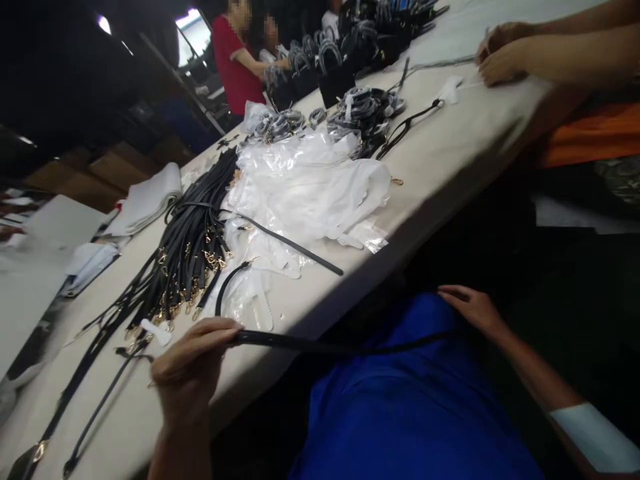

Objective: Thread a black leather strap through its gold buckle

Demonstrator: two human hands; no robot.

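Note:
My left hand (190, 367) grips a thin black strap (310, 345) above the table's near edge. The strap runs across my blue shirt (400, 400), and its far end reaches just below my right hand (473, 310). I cannot tell whether those fingers hold it. Beyond my left hand lies a large bundle of black straps with gold clasps (190, 247). Crumpled white plastic sheets (305, 187) lie beside the bundle, with a single black strap (285, 240) across them.
A co-worker's hands (503, 57) rest at the table's far right. Coiled straps in clear bags (360, 110) and black bags (340, 60) stand along the long white table (425, 133). Folded white cloth (145, 200) lies at the left. A person in red (237, 63) stands at the back.

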